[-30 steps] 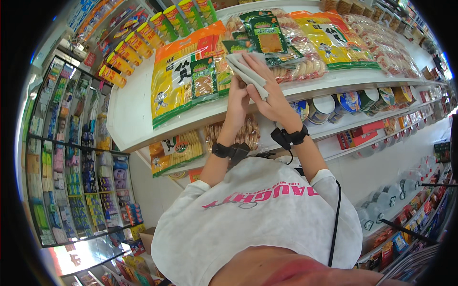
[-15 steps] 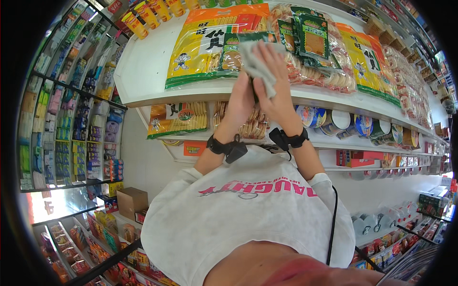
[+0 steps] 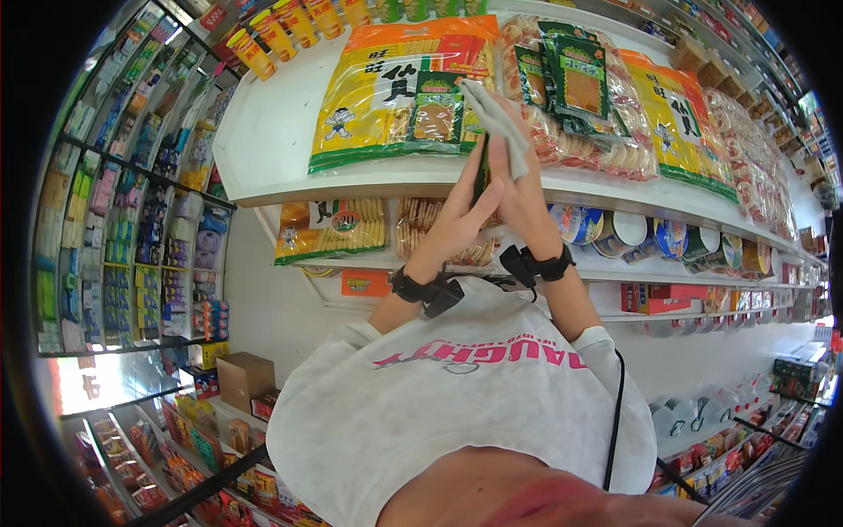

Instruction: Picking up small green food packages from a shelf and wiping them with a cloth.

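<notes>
"So, what are the hands on?"

"The left hand (image 3: 458,218) pinches a slim dark packet (image 3: 481,171), seen nearly edge-on, a flat strip along the fingers. The right hand (image 3: 525,204) has a soft, greyish-white cloth (image 3: 497,119), folded and limp, lying along its fingers."

"Is the cloth against the packet?"

"They're right beside each other, but at this angle I can't tell whether they touch. The palms are turned toward each other, with just a narrow space between, in front of the white shelf (image 3: 263,151)."

"And that shelf's surface?"

"Smooth and flat, with a straight front edge that bows in the lens. Behind the hands lies a big glossy yellow bag (image 3: 358,110), its plastic creased, orange along the top and green along the bottom. A small green packet (image 3: 436,116) rests on it, with a see-through window showing something brownish."

"What's to the right of the cloth?"

"A loose stack of green packets (image 3: 581,81), shiny and rectangular, on top of clear-wrapped round crackers (image 3: 630,160), pale discs packed in rows."

"Any other shapes?"

"Yellow tubes (image 3: 297,23) stand in a row at the shelf's back left, and wide round tubs (image 3: 622,228) lie on the level below. Nearer, black straps (image 3: 414,285) circle the wrists, above a matte white sweatshirt (image 3: 457,395)."
</notes>
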Tool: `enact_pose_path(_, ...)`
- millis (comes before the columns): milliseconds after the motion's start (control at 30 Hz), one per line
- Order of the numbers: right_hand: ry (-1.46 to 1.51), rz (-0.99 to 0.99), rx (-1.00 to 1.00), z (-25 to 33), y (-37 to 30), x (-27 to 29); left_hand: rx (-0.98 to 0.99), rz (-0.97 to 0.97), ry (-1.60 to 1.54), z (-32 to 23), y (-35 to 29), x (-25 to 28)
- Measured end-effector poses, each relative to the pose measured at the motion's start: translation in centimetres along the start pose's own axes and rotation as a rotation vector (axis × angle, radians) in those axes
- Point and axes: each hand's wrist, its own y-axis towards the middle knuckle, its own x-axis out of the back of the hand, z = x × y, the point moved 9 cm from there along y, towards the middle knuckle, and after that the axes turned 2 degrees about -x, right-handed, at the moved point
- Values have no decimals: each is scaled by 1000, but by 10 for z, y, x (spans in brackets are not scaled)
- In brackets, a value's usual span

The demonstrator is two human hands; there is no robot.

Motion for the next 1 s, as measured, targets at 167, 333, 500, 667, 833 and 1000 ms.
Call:
enact_pose_path(167, 374, 40, -381, -4, 0, 8, -60, 125, 10, -17, 0, -8)
enact_pose_path(333, -204, 152, 149, 40, 3, -5, 33, 39, 61, 7, -4, -3)
enact_pose_path(500, 159, 61, -287, -17, -5, 7, -16, 79, 163, -16, -8, 0)
enact_pose_path(667, 426, -115, -709, -72, -38, 9, -178, -212, 137, -34, -2, 22)
enact_pose_path(833, 371, 27, -591, -55, -41, -11, -185, -389, 424, -44, 1, 46)
enact_pose_path(1000, 334, 10, -605, -61, -39, -10, -464, -548, 489, -53, 0, 53)
